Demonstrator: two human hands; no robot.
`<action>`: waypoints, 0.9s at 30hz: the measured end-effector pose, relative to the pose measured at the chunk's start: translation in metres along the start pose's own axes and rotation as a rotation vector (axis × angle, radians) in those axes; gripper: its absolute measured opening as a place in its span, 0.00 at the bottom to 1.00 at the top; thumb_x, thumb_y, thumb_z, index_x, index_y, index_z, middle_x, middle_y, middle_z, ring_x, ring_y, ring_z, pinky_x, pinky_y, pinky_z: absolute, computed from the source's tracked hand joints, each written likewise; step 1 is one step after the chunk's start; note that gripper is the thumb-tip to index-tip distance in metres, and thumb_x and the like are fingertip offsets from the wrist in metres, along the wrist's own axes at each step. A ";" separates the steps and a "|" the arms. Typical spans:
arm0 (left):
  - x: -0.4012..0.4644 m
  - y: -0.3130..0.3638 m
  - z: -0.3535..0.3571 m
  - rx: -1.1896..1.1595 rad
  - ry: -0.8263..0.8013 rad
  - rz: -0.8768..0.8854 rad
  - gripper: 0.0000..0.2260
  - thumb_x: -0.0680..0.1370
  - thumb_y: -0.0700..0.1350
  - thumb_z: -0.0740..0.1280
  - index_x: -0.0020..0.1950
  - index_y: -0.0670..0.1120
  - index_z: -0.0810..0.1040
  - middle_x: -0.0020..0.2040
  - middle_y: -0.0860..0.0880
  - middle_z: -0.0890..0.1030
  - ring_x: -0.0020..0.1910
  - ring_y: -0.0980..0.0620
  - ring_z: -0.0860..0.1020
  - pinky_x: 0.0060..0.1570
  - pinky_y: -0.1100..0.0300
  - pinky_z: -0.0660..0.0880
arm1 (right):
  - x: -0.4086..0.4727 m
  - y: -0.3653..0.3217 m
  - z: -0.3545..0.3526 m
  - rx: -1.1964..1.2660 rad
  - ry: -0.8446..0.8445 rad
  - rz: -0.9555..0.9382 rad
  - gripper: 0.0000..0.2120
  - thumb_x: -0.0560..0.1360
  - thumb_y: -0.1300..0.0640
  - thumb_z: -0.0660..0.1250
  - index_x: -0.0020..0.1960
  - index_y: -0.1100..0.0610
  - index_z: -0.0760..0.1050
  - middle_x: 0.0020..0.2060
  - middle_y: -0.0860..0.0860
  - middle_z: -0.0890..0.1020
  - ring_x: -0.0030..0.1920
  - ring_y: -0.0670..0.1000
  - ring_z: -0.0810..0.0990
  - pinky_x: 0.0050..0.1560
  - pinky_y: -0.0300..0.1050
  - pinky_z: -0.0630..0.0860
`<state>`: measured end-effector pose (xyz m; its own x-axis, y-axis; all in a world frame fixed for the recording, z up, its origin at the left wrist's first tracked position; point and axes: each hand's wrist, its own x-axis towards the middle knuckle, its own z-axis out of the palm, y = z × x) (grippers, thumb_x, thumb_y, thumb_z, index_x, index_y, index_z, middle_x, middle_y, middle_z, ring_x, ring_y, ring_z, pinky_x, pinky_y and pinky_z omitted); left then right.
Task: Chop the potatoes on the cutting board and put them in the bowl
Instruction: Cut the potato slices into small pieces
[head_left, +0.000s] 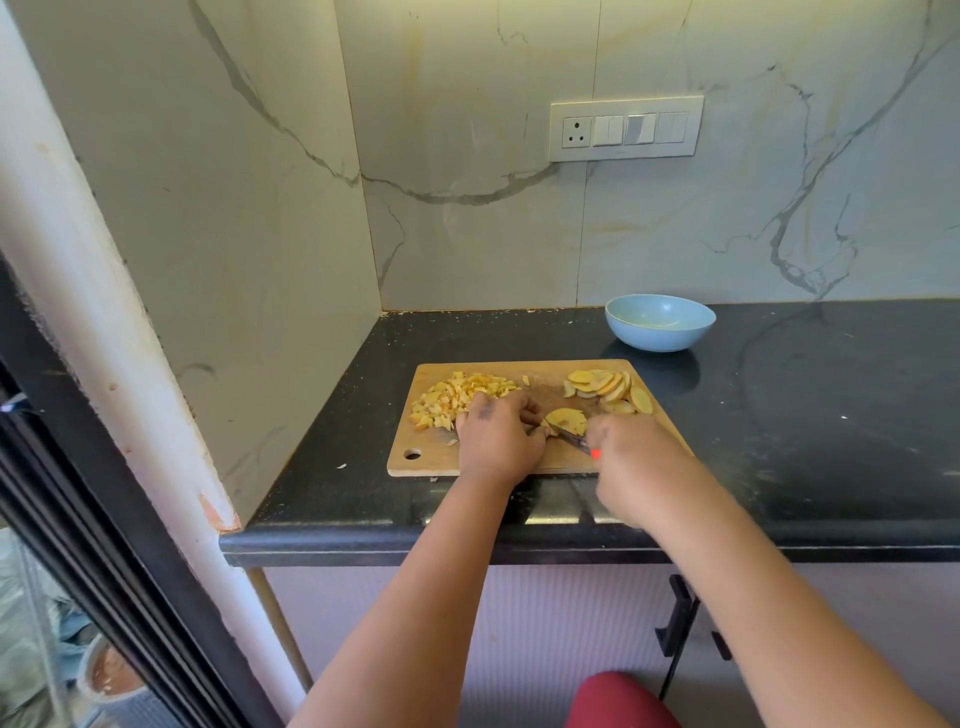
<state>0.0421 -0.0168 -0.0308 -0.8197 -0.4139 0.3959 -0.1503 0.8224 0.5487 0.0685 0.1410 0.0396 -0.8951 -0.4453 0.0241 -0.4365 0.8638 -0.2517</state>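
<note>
A wooden cutting board (540, 462) lies on the black counter. A pile of chopped potato pieces (457, 397) covers its left part, and a fan of potato slices (608, 389) lies at its right. In the middle sits a small stack of slices (569, 420). My left hand (501, 434) holds that stack down with curled fingers. My right hand (631, 457) grips a knife (571, 439) with a red handle end, its blade lying across the stack. A light blue bowl (660, 322), with nothing visible inside, stands behind the board to the right.
The black counter (805, 415) runs off to the right. Marble walls close off the left and back, and a switch panel (626, 128) is on the back wall. A white post (104, 322) rises at the left. Cabinet handles (675, 618) are below the counter edge.
</note>
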 end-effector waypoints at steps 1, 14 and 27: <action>0.000 0.000 0.000 -0.003 0.000 -0.001 0.09 0.76 0.50 0.69 0.55 0.52 0.80 0.48 0.58 0.82 0.60 0.50 0.67 0.53 0.54 0.60 | -0.005 0.009 -0.005 -0.008 -0.018 0.010 0.13 0.74 0.68 0.63 0.54 0.55 0.75 0.42 0.50 0.74 0.40 0.50 0.75 0.35 0.40 0.69; 0.001 -0.001 0.003 0.023 0.134 -0.025 0.08 0.78 0.39 0.63 0.54 0.47 0.78 0.47 0.51 0.82 0.56 0.48 0.69 0.55 0.54 0.67 | 0.055 0.077 0.006 0.856 0.270 -0.019 0.04 0.79 0.55 0.65 0.53 0.51 0.77 0.30 0.50 0.79 0.29 0.47 0.72 0.33 0.43 0.68; 0.000 0.035 0.010 0.558 -0.560 0.386 0.24 0.82 0.62 0.39 0.79 0.62 0.46 0.81 0.49 0.41 0.77 0.41 0.35 0.69 0.32 0.30 | 0.086 0.090 0.053 0.858 0.540 0.039 0.04 0.80 0.55 0.62 0.52 0.49 0.76 0.33 0.51 0.81 0.37 0.52 0.79 0.37 0.44 0.74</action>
<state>0.0312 0.0156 -0.0187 -0.9977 0.0643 -0.0203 0.0652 0.9968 -0.0470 -0.0427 0.1679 -0.0321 -0.9214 -0.0708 0.3821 -0.3838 0.3202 -0.8661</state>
